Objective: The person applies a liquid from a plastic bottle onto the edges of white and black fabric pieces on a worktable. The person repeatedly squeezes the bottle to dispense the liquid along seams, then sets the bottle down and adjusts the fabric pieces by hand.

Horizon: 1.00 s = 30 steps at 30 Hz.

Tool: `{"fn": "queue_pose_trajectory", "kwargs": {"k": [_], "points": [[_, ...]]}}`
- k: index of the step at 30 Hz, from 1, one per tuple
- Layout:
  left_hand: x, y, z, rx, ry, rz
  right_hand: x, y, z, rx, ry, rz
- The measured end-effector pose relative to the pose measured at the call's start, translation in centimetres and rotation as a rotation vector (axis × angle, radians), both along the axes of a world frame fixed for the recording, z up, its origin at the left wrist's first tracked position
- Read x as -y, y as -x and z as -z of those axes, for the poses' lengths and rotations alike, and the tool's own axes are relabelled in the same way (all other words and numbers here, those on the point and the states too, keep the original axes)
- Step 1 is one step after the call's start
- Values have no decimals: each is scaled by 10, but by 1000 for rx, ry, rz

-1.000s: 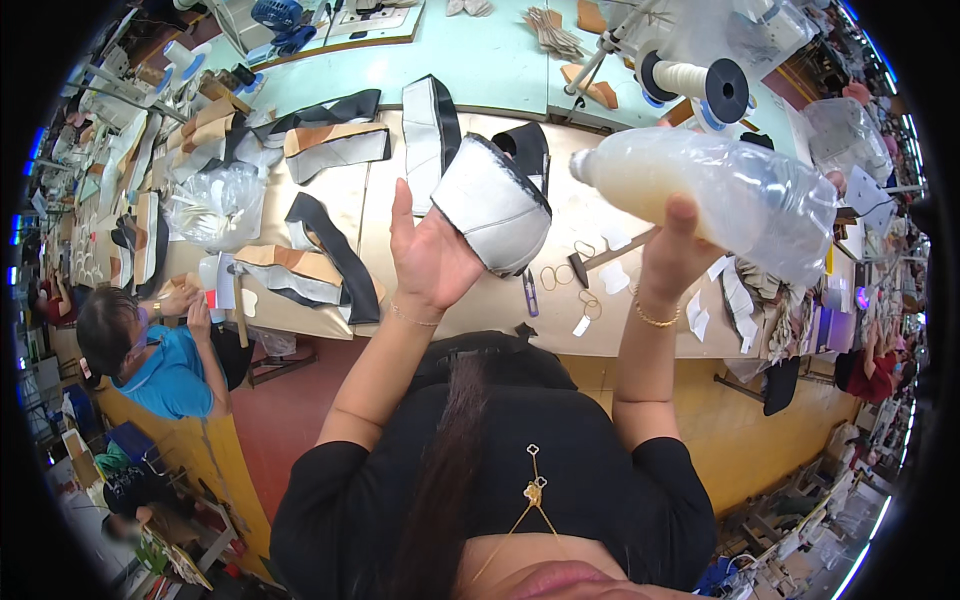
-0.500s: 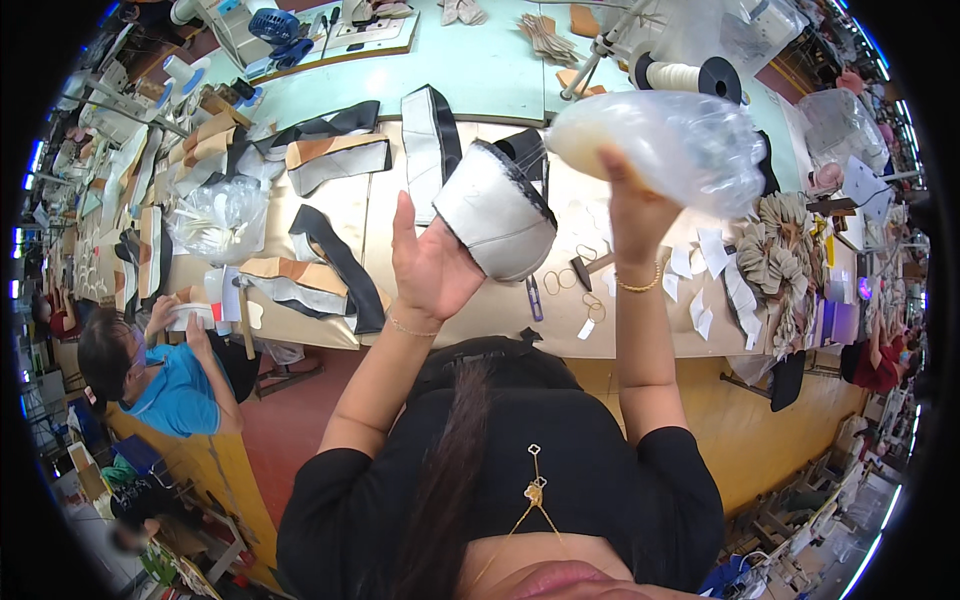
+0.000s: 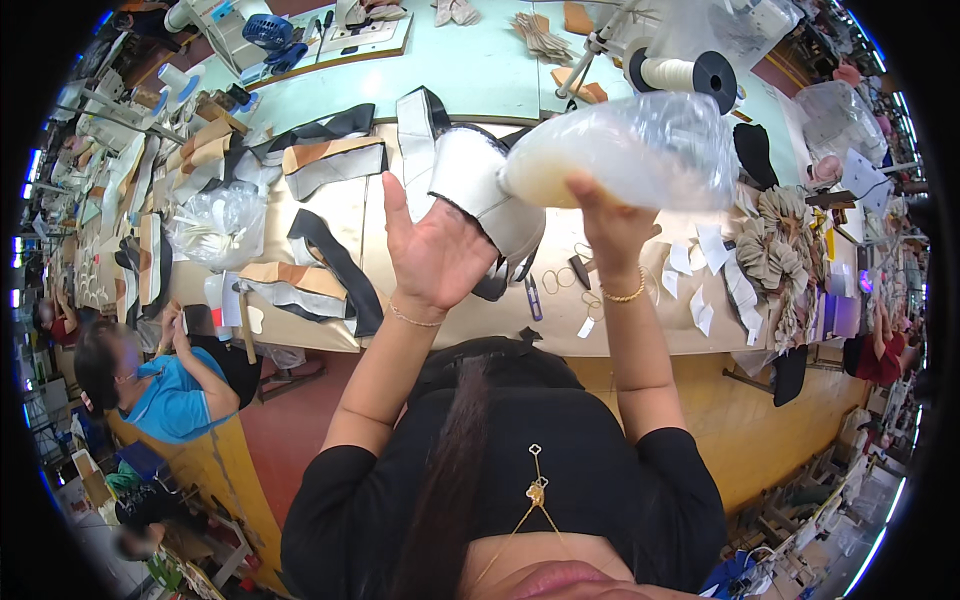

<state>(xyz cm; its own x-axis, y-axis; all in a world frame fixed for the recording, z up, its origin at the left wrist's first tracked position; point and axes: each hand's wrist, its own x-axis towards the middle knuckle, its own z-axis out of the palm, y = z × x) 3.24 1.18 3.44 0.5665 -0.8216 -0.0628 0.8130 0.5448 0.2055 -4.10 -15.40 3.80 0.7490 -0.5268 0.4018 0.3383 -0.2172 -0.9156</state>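
My left hand [image 3: 438, 255] supports a curved white sewn piece [image 3: 472, 178] with a dark edge, like a shoe upper turned lining side out. Its thumb stands away, while the other fingers are hidden behind the piece. In my right hand [image 3: 617, 225] is a translucent plastic squeeze bottle [image 3: 650, 150], tipped nearly level with its narrow end toward the left. That tip meets the white piece at its right side, or lies just in front of it; I cannot tell which. Some yellowish liquid shows inside the bottle near my fingers.
Black, white and tan cut pieces [image 3: 335, 160] lie on the brown-papered table to the left, beside a plastic bag [image 3: 220, 222]. A purple-handled tool [image 3: 534, 298] lies near the front edge. Gathered beige pieces [image 3: 780, 240] sit right. A co-worker [image 3: 175, 385] sits at the left.
The bottle has moved left and tipped toward level, bringing its narrow end to the white piece. My left hand has turned the piece slightly and shifted it a little left.
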Motion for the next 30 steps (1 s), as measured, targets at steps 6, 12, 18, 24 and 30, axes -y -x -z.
{"fn": "queue_pose_trajectory", "kwargs": {"k": [6, 12, 18, 24, 30], "points": [[5, -1, -3, -23, 49, 23, -4, 0, 3, 91, 358, -60], [7, -1, 0, 2, 61, 59, 5, 8, 1, -85, 219, -113], [5, -8, 4, -63, 106, -1, 9, 18, 16, -135, 94, -238], [1, -18, 17, -134, -56, -124, 34, 24, -2, 226, 193, 68], [6, -8, 17, 40, 13, -22, -2, 18, 1, 214, -148, -124]]}}
